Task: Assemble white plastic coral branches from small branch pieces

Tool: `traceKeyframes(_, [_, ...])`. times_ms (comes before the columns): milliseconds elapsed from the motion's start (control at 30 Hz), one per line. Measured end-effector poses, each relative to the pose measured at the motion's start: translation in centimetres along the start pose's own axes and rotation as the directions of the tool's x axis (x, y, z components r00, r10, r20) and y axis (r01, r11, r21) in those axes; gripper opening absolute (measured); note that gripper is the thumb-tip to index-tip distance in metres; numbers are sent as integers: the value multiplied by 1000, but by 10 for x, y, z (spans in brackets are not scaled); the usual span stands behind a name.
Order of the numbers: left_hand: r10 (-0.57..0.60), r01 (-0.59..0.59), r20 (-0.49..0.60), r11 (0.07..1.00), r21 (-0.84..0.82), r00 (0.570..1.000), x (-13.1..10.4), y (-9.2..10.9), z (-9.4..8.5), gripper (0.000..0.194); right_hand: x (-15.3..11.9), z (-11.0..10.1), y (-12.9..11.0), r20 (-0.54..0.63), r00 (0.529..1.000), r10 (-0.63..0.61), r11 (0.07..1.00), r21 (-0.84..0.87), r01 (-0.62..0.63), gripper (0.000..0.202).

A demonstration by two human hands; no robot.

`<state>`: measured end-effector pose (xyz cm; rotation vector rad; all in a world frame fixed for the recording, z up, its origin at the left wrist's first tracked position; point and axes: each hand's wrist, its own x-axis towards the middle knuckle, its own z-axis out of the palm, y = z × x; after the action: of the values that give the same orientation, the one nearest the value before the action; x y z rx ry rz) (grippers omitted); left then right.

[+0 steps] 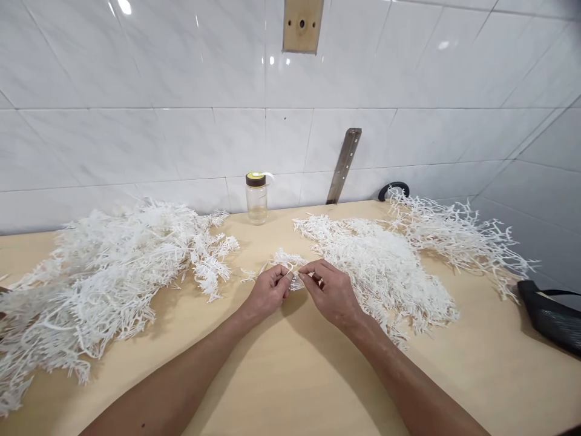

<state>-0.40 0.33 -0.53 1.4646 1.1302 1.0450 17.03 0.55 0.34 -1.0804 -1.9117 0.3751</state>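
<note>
My left hand [269,289] and my right hand [333,292] near frame centre, each grip pinching a thin white strand [294,271] between them, white heap [118,272] at frame left, white pile [390,260] right of centre, both on the bench [276,375].

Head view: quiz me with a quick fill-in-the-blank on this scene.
The strands at the left hand and right hand are ____ in colour.
The bottle stands to the ____ of the metal strip.
The bottle's lid has a ____ top above its dark rim.

Missing words: white; left; yellow.
</note>
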Motion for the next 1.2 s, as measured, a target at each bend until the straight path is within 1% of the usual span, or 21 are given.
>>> traceKeyframes(100, [1, -1, 9, 1000, -20, 1000, -1, 1, 0, 32, -1, 2, 2, 28, 1000, -13, 1000, -8, 13, 14])
traceKeyframes(233, [5, -4, 32, 1000, -22, 999, -2, 3, -1, 36, -2, 3, 5, 45, 999, -31, 1000, 2, 31, 14])
traceKeyframes(400, [8, -8, 44, 1000, -2, 999, -1, 2, -2, 37, 0, 1, 4, 68, 997, -20, 1000, 12, 19, 13])
traceKeyframes(700, [27, -28, 48, 999, 28, 999, -1, 4, 1, 37, -2, 1, 1, 124, 992, 27, 995, -95, -15, 10])
traceKeyframes(867, [13, -14, 40, 1000, 24, 999, -3, 5, 0, 38, 1, -2, -1, 184, 982, 35, 999, -28, -30, 10])
traceKeyframes(967, [13, -14, 50, 1000, 19, 999, -4, 8, 0, 38, 1, -1, 1, 175, 984, 32, 999, -27, -28, 10])
traceKeyframes(1200, [47, -50, 75, 998, 46, 996, -2, 7, 0, 39, -3, 7, 9, 140, 990, 7, 992, -125, 10, 8])
